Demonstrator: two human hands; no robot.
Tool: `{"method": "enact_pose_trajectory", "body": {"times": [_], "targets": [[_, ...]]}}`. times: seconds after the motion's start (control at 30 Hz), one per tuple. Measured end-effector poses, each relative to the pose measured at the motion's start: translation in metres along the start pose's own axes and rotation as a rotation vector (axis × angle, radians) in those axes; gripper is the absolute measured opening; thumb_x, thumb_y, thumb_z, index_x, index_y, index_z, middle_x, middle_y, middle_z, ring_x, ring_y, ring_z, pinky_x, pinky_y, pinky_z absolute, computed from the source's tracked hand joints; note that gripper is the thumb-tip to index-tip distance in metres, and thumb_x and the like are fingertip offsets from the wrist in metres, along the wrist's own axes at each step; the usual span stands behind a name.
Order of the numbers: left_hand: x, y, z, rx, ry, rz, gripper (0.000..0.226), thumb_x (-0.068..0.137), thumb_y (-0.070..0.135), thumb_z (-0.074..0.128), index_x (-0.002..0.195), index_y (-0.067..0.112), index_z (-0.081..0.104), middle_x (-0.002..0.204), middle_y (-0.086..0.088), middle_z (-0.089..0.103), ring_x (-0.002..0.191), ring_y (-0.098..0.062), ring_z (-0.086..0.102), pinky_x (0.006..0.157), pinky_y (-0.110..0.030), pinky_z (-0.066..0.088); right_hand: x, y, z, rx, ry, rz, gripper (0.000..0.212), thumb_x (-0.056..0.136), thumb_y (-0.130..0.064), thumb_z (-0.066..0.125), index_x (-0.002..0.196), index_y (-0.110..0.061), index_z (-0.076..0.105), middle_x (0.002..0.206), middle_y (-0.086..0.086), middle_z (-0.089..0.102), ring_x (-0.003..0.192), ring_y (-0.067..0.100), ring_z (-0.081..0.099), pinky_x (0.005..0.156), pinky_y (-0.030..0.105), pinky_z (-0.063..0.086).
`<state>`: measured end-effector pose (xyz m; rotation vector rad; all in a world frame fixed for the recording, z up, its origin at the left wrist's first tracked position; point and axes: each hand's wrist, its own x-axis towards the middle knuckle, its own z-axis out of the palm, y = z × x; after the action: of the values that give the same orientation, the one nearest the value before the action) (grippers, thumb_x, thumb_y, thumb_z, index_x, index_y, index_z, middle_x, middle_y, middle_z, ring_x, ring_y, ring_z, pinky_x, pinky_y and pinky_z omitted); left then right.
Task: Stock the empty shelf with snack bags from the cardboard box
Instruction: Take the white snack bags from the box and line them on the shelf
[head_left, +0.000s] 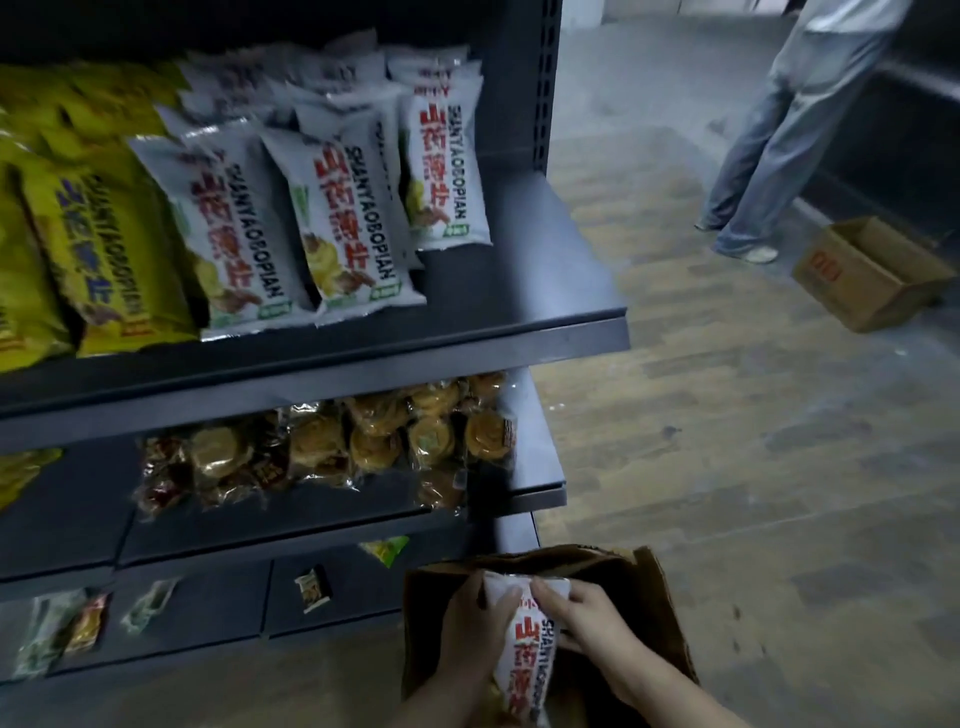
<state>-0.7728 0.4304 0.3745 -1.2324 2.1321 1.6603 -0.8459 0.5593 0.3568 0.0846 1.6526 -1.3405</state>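
A white snack bag (522, 644) with red characters stands upright inside the open cardboard box (660, 608) on the floor at the bottom of the view. My left hand (475, 623) grips the bag's left side. My right hand (584, 618) holds its top right edge, fingers curled over it. On the upper shelf (519, 322) lie several matching white bags (343, 218), with a bare stretch of shelf to their right.
Yellow snack bags (88, 234) fill the shelf's left part. Packs of round pastries (337, 447) lie on the shelf below, small packets (311, 592) on the lowest one. A person in jeans (769, 156) stands at the back right beside another cardboard box (862, 275).
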Motion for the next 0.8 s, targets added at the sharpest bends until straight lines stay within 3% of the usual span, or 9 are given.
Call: {"method": "enact_pose_trajectory", "body": {"times": [0.1,0.23,0.33,0.4,0.47,0.5,0.63,0.7,0.8], "targets": [[-0.015,0.016,-0.014,0.034,0.012,0.081,0.019,0.093,0.035,0.053,0.080,0.024,0.060,0.083,0.007,0.066,0.085,-0.007,0.063,0.073,-0.020,0.044,-0.020,-0.018,0.005,-0.052,0.013,-0.116,0.038,0.092,-0.033,0.059,0.096,0.004,0.067,0.085,0.011,0.072,0.077,0.018,0.067,0.071,0.026,0.053],[-0.028,0.044,-0.028,0.135,0.094,0.166,0.031,0.099,0.037,0.034,0.081,0.024,0.056,0.093,0.001,0.065,0.097,-0.015,0.061,0.079,-0.025,0.039,-0.039,-0.047,0.008,-0.120,0.023,-0.256,0.047,0.087,-0.046,0.064,0.080,0.001,0.065,0.083,0.017,0.071,0.075,0.024,0.067,0.070,0.032,0.049],[-0.035,0.065,-0.036,0.205,0.119,0.356,0.022,0.100,0.025,0.039,0.081,0.028,0.050,0.101,-0.004,0.064,0.095,-0.014,0.059,0.075,-0.022,0.039,-0.048,-0.077,0.013,-0.153,0.076,-0.359,0.040,0.093,-0.036,0.059,0.067,-0.007,0.054,0.066,0.012,0.060,0.062,0.022,0.056,0.057,0.026,0.041],[-0.036,0.079,-0.043,0.243,0.182,0.447,0.021,0.096,0.016,0.050,0.079,0.027,0.055,0.093,-0.006,0.066,0.083,-0.012,0.062,0.067,-0.015,0.047,-0.051,-0.099,0.016,-0.163,0.123,-0.425,0.041,0.091,-0.038,0.060,0.062,-0.012,0.048,0.061,0.009,0.050,0.059,0.018,0.047,0.054,0.026,0.033],[-0.032,0.093,-0.049,-0.062,0.266,0.396,0.016,0.088,0.015,0.061,0.075,0.023,0.060,0.079,-0.001,0.066,0.069,-0.006,0.061,0.061,-0.011,0.049,-0.055,-0.118,0.018,-0.162,0.123,-0.503,0.045,0.086,-0.045,0.060,0.060,-0.011,0.046,0.059,0.011,0.044,0.056,0.017,0.042,0.055,0.028,0.028],[-0.033,0.102,-0.053,-0.130,0.274,0.428,0.014,0.087,0.018,0.063,0.074,0.020,0.062,0.075,0.001,0.066,0.067,-0.007,0.062,0.063,-0.017,0.050,-0.059,-0.129,0.019,-0.169,0.114,-0.526,0.048,0.087,-0.045,0.059,0.058,-0.010,0.042,0.057,0.010,0.040,0.052,0.017,0.039,0.053,0.029,0.027],[-0.034,0.131,-0.064,-0.234,0.221,0.532,0.039,0.099,0.028,0.042,0.076,0.005,0.062,0.070,-0.004,0.067,0.073,-0.025,0.066,0.071,-0.043,0.051,-0.069,-0.164,0.021,-0.168,0.107,-0.607,0.050,0.097,-0.034,0.053,0.056,-0.016,0.031,0.050,-0.002,0.042,0.044,0.011,0.043,0.049,0.022,0.037],[-0.033,0.142,-0.069,-0.292,0.234,0.622,0.042,0.098,0.034,0.042,0.073,0.004,0.059,0.070,-0.010,0.067,0.071,-0.031,0.066,0.068,-0.045,0.054,-0.074,-0.180,0.024,-0.169,0.140,-0.655,0.051,0.096,-0.036,0.053,0.053,-0.019,0.031,0.051,-0.003,0.043,0.047,0.013,0.043,0.054,0.025,0.035],[-0.038,0.162,-0.076,-0.338,0.258,0.691,0.037,0.099,0.031,0.043,0.067,0.015,0.055,0.067,-0.005,0.065,0.066,-0.024,0.065,0.067,-0.042,0.053,-0.085,-0.202,0.028,-0.147,0.197,-0.703,0.052,0.097,-0.030,0.051,0.050,-0.019,0.035,0.045,-0.008,0.046,0.040,0.007,0.042,0.047,0.018,0.032]]}}
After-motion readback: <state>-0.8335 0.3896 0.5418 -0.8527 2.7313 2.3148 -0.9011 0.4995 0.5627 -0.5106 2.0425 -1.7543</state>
